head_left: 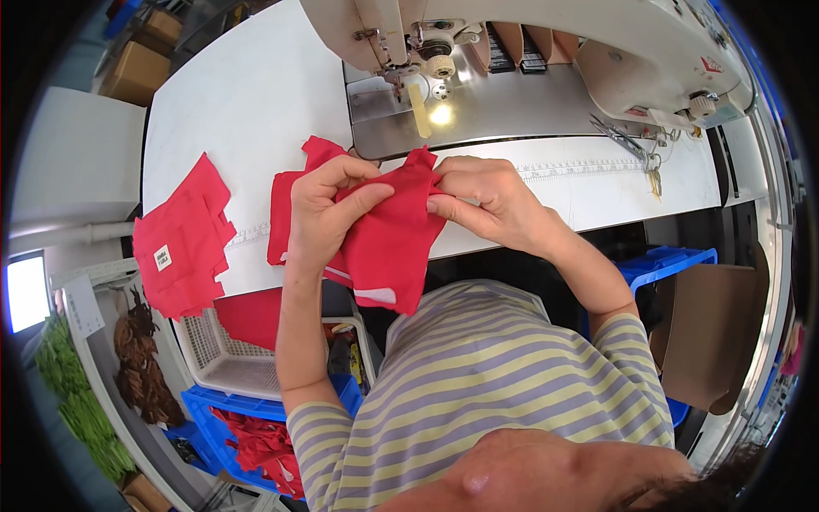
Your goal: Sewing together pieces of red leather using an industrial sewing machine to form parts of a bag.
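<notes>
Between my two hands hangs a red fabric piece point(388, 235) with a white patch near its lower edge, held up in front of the sewing machine. My left hand point(328, 200) pinches its upper left part between thumb and fingers. At the upper right edge, my right hand point(486, 192) grips the cloth with thumb and bent fingers. Behind my left hand, more red fabric point(280, 218) lies on the white table point(256, 111). A stack of red cut pieces point(183, 239) with a small white label rests at the table's left front edge.
The sewing machine point(512, 21) stands at the back, its needle area over a metal plate point(478, 107). Thread snips point(618, 136) lie at the right. Below the table's left edge are a white basket point(226, 363) and a blue crate point(205, 410) with red scraps. A cardboard box point(712, 333) stands right.
</notes>
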The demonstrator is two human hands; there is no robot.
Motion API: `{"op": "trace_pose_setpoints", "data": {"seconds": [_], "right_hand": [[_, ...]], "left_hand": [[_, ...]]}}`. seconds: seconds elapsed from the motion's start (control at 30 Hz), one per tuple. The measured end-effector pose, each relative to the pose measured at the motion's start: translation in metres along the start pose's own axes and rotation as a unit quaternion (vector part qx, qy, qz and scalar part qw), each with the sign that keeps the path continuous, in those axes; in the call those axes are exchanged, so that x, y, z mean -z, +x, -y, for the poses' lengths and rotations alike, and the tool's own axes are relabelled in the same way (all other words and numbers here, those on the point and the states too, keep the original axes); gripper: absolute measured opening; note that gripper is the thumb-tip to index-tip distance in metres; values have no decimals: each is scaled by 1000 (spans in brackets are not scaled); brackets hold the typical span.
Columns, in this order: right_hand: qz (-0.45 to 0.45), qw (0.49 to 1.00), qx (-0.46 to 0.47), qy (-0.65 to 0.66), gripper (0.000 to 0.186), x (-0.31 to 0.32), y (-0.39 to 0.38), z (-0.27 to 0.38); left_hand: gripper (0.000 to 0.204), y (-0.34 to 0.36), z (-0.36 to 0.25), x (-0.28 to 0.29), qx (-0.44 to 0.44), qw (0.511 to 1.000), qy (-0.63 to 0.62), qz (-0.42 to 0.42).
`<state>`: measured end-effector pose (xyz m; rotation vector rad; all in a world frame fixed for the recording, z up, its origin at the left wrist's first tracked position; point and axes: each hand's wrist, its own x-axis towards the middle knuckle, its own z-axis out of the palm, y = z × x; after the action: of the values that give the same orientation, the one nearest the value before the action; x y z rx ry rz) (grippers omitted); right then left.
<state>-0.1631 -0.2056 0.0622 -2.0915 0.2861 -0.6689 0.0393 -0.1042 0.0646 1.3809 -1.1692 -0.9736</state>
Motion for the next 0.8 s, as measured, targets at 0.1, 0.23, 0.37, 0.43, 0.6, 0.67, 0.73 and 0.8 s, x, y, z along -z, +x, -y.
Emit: {"op": "trace_pose_setpoints", "data": {"seconds": [0.1,0.23,0.37,0.43,0.6,0.67,0.73,0.8], "right_hand": [[-50,998,12,22,18,-7,0,-5],[-59,996,54,30,16,-4,1,-5],[-67,993,-15,95,15,-8,0,1],[-102,991,-58,63,14,-11,-1,6],[-189,969,-83,135,13,-19,-2,9],[-198,952,-116,200,13,-19,-3,8],[-124,962,-144,194,12,-12,-7,2],[-114,960,-158,199,11,-8,-9,2]], "left_hand": [[7,5,-2,2,-81,996,-18,-44],[5,-1,-12,1,-19,999,-21,-42],[5,-4,-18,-5,-28,998,30,-56],[5,-3,-17,-4,-13,996,27,-86],[3,-4,-21,-3,-53,995,25,-79],[4,-6,-22,-1,-50,996,23,-76],[5,-8,-22,1,-48,996,20,-73],[6,-8,-19,3,-60,996,19,-71]]}}
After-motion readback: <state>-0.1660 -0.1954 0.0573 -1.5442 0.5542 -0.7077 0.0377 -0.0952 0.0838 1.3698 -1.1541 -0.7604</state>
